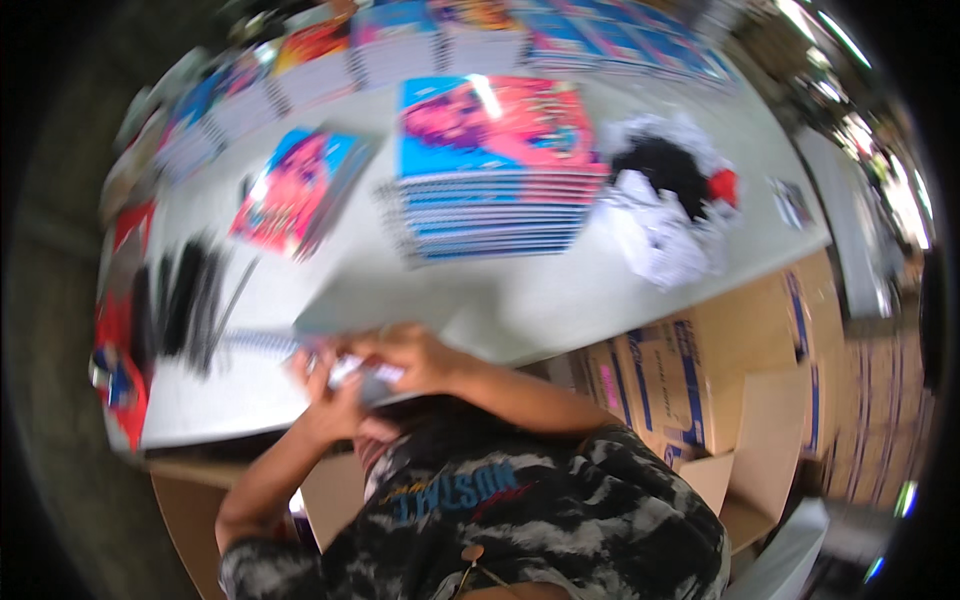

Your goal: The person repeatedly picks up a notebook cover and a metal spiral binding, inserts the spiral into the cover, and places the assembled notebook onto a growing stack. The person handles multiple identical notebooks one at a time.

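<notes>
**Paper and wire at the table's near edge**

Grey camouflage cloth fills the bottom of the view, the person's shirt [540,520], and both forearms rise from it to meet just over the near edge of the white table [560,300]. The left hand [322,398] and the right hand [415,358] are close together, touching a spiral-bound notebook [375,312] that lies flat under them, its pale back cover up and its wire coil [255,343] running along the left side. The fingers of both hands look curled down over something small and light-coloured at the notebook's near edge; motion blur hides whether they pinch it or only press on it, so I cannot tell how either grip stands.

To my eye the work is on that near edge of the notebook, and doing it well would mean keeping the book flat on the table with one hand while the other works.

Left of the hands lies a row of black binding combs [185,295]. Further out sits a tall stack of notebooks [495,190] with a pink and blue cover, and beside it a single notebook [295,190] of the same kind, lying at an angle. Right of the stack is a heap of crumpled white plastic [660,230] with something black and red in it. More stacks [400,45] line the far edge. Open cardboard boxes [700,390] stand on the floor to the right, beneath the table's corner.
</notes>
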Demonstrator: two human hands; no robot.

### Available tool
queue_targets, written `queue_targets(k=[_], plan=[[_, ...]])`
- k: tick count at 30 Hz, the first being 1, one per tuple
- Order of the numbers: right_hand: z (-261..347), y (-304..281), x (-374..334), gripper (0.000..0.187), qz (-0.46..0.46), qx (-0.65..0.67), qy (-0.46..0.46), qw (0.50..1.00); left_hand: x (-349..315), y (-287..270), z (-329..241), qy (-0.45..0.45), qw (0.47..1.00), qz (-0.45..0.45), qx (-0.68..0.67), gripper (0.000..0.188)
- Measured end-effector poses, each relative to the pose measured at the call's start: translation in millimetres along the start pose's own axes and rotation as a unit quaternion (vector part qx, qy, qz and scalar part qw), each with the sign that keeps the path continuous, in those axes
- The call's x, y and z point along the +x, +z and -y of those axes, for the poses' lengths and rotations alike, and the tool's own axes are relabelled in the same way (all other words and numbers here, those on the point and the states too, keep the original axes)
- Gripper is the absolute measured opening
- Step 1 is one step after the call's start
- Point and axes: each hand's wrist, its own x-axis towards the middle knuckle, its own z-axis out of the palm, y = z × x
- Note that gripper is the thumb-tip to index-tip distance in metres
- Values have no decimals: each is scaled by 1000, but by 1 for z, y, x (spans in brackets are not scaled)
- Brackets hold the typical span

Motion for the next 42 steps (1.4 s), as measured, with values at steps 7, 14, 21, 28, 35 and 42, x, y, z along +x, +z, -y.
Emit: queue_targets(k=[7, 14, 21, 28, 35, 42], plan=[[-2, 9, 0, 51, 27, -13, 51, 998, 14, 13, -6, -57, 997, -48, 17, 80], [-4, 21, -3, 47, 15, -8, 26, 1000, 28, -5, 11, -198, 971, -63, 117, 96], [-1, 21, 3, 46, 17, 17, 25, 999, 79, -33, 9, -116, 976, -105, 150, 97], [5, 15, 21, 54, -59, 99, 24, 993, 28, -2, -24, -101, 995, 10, 4, 99], [70, -9, 93, 74, 110, -63, -94, 987, 112, -133, -46, -337, 924, -13, -182, 42], [41, -11, 95, 14, 88, 134, 249, 955, 96, -102, -6, -543, 662, -171, -487, 16]])
